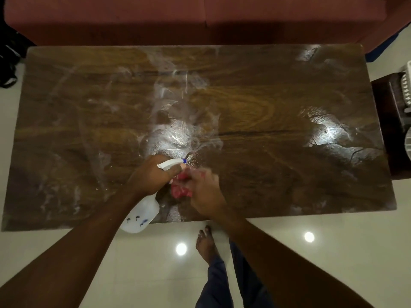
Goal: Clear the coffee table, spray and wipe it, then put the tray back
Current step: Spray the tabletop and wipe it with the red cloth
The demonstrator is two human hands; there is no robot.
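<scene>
Brown wood, shiny and wet, makes up the worktop (244,103). White soapy streaks lie across it from 9 o'clock to 3 o'clock, so the spraying looks mostly done and wiping looks like the job in hand. The left hand (153,174) is wrapped tight round the neck of the spray bottle (142,214), at about 6 o'clock by the near edge. The nozzle points away toward 12 o'clock, so spray would land on the wood and not on the person. The bottle's fat end hangs out past the edge. Just beside it, the right hand (204,192) grips a bunched red cloth (181,187) low on the wood (its fingertips are blurred, so how they lie is hard to tell). I think the cloth is bunched so it fits in one hand and soaks up the wet. The tray is not on the worktop. At 3 o'clock, past the worktop's end, a white slatted thing (407,90) sits on a dark stand (382,107). It may be the tray, but I cannot tell. A red sofa (200,18) runs along at 12 o'clock.
</scene>
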